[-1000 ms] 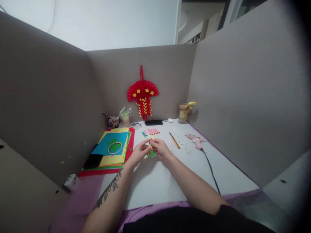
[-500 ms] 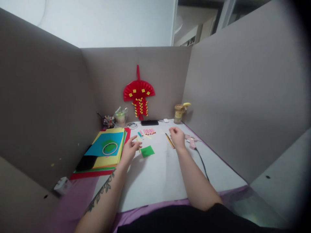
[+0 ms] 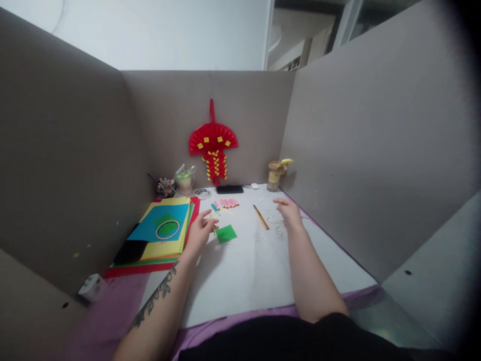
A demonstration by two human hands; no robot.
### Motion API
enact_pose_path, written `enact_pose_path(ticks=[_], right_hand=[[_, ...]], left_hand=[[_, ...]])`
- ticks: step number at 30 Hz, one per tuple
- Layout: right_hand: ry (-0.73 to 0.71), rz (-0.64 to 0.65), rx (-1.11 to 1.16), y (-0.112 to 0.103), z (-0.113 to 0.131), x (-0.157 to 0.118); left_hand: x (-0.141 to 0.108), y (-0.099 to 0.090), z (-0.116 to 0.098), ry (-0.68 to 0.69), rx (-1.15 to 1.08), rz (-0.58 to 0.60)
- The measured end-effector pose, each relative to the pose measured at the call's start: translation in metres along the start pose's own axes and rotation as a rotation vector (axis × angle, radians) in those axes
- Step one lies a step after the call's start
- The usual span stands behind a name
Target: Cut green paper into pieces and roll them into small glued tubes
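Observation:
My left hand [image 3: 203, 228] is closed on a thin yellow strip [image 3: 214, 229], just left of a green paper square [image 3: 226, 233] on the white table [image 3: 240, 281]. Over the right side of the table is my right hand [image 3: 290, 212], its fingers bent; whether something small is between them cannot be made out. Left of it lies an orange and black craft knife [image 3: 261, 217]. Small pink rolls [image 3: 229, 203] lie in a row behind the green square, with a small blue piece [image 3: 214, 206] beside them.
Coloured paper sheets [image 3: 158, 220] with a ring of tape [image 3: 167, 230] are stacked at the left. A phone [image 3: 230, 189] and cups [image 3: 274, 175] stand at the back. A red paper ornament [image 3: 213, 140] hangs on the grey partition [image 3: 161, 115].
My right hand has moved right, away from the knife, and now covers the place where the pink glue gun showed. My left hand has stayed almost still. The view has shifted slightly.

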State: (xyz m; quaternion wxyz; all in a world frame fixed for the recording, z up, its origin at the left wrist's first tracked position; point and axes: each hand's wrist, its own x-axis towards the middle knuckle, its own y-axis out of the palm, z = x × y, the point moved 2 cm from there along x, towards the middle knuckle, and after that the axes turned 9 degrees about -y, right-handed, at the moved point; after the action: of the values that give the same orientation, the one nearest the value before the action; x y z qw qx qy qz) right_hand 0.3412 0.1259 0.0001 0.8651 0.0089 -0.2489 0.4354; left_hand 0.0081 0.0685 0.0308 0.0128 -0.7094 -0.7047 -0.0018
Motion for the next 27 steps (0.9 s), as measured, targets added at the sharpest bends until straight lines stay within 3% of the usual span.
enact_pose_path(ticks=[4,11,13,16,20,24,27], right_hand=[[0.147,-0.005,0.192,0.001,0.001,0.000],[0.270,0.076,0.569,0.002,0.016,-0.004],[0.276,0.152,0.649,0.004,0.024,-0.007],[0.177,0.337,0.724,0.014,0.041,-0.017],[0.007,0.368,0.509,0.044,0.062,-0.047],[-0.171,0.731,0.436,0.084,0.087,-0.095],[-0.123,0.723,0.439,0.099,0.094,-0.118]], left_hand=[[-0.002,0.001,-0.002,-0.017,-0.013,0.002],[0.000,0.002,0.002,-0.006,-0.013,0.016],[0.001,0.002,0.005,-0.017,-0.028,0.033],[0.001,0.006,0.007,-0.038,-0.045,0.083],[-0.002,0.011,0.010,-0.029,-0.013,0.152],[-0.004,0.015,0.016,0.022,0.108,0.159],[-0.003,0.017,0.022,0.088,0.195,0.186]])
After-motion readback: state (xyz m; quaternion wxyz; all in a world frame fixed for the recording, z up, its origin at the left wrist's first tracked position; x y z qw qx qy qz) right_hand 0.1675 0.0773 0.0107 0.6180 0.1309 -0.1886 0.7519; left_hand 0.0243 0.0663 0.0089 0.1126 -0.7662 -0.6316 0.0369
